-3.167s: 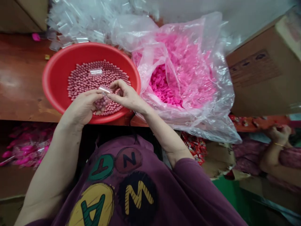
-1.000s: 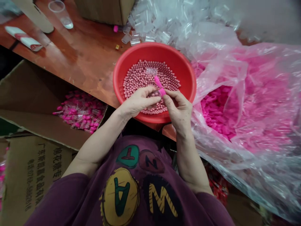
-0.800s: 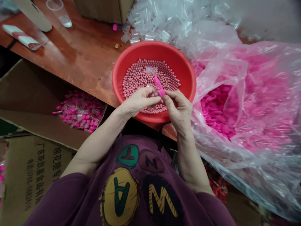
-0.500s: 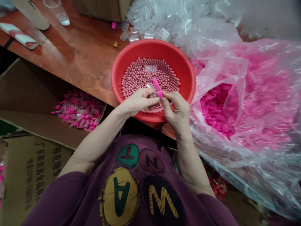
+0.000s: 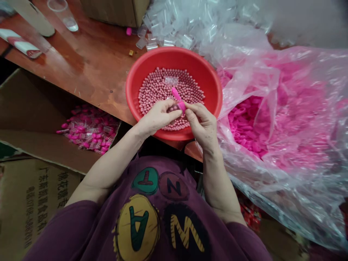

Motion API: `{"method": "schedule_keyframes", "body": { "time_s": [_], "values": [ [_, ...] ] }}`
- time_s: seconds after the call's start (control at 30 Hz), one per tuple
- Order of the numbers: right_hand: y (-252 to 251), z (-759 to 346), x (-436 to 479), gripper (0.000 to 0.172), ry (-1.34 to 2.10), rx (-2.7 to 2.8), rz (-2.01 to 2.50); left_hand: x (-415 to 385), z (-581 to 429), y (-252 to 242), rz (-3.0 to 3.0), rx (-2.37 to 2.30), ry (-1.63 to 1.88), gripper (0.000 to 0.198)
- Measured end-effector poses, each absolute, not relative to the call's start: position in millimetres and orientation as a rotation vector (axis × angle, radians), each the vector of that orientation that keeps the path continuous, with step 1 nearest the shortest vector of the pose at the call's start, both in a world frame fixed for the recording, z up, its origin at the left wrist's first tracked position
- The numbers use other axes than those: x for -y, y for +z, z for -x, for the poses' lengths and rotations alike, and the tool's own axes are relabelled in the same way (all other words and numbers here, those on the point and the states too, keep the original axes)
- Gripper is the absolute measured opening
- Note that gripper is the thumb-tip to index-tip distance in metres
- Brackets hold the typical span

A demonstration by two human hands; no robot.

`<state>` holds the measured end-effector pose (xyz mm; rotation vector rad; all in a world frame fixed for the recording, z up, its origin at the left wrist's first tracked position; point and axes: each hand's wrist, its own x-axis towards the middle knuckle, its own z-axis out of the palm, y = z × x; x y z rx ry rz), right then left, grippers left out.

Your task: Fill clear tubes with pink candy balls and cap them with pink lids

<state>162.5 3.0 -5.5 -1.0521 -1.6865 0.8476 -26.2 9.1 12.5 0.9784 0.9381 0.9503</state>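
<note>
A red basin [image 5: 141, 69] full of small pink balls [image 5: 154, 90] stands on the brown table. Over its near rim my left hand [image 5: 157, 117] pinches a small clear tube, mostly hidden by my fingers. My right hand [image 5: 202, 125] holds a bright pink cap [image 5: 178, 98] against the tube's end, its stem pointing up and away. The two hands touch at the fingertips. Another clear tube [image 5: 171, 79] lies on the balls.
A big clear bag of pink caps [image 5: 261, 119] fills the right. Loose clear tubes [image 5: 174, 25] are heaped behind the basin. A cardboard box of finished pink-capped tubes [image 5: 89, 128] sits low on the left. A plastic cup [image 5: 61, 12] stands far left.
Since 3.2 s ago the view swung left and my right hand gained a pink cap. Over the last second both hands stayed together at the tube, the cap pressed closer.
</note>
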Motion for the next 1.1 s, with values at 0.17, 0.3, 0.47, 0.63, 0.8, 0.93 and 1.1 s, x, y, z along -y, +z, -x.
{"method": "schedule_keyframes", "body": {
  "time_s": [0.17, 0.3, 0.47, 0.63, 0.8, 0.93, 1.1],
  "values": [
    [-3.7, -157.9, -10.1, 0.042, 1.136, 1.34, 1.093, -7.6, 33.9, 18.8, -0.991, -0.77, 0.838, 0.016],
    [3.3, -140.0, -22.2, 0.055, 1.471, 1.162, 1.102, -8.4, 36.2, 19.5, -1.013, -0.706, 0.734, 0.019],
    [12.3, -134.6, -26.9, 0.049, 1.408, 1.193, 1.094, -9.9, 35.8, 21.6, -0.943, -0.746, 0.733, 0.023],
    [5.9, -148.5, -21.3, 0.033, 1.114, 1.257, 1.031, -10.1, 34.7, 21.1, -0.885, -0.784, 0.787, 0.012],
    [-3.9, -144.5, -25.9, 0.031, 1.101, 1.222, 1.005, -9.5, 37.1, 17.4, -0.968, -0.719, 0.761, 0.02],
    [-1.4, -129.6, -26.3, 0.034, 1.141, 1.273, 1.001, -9.5, 37.6, 16.9, -0.953, -0.72, 0.766, 0.03],
    [-1.5, -123.7, -24.6, 0.04, 1.149, 1.206, 1.024, -10.8, 36.7, 20.8, -0.926, -0.772, 0.757, 0.042]
  ]
}}
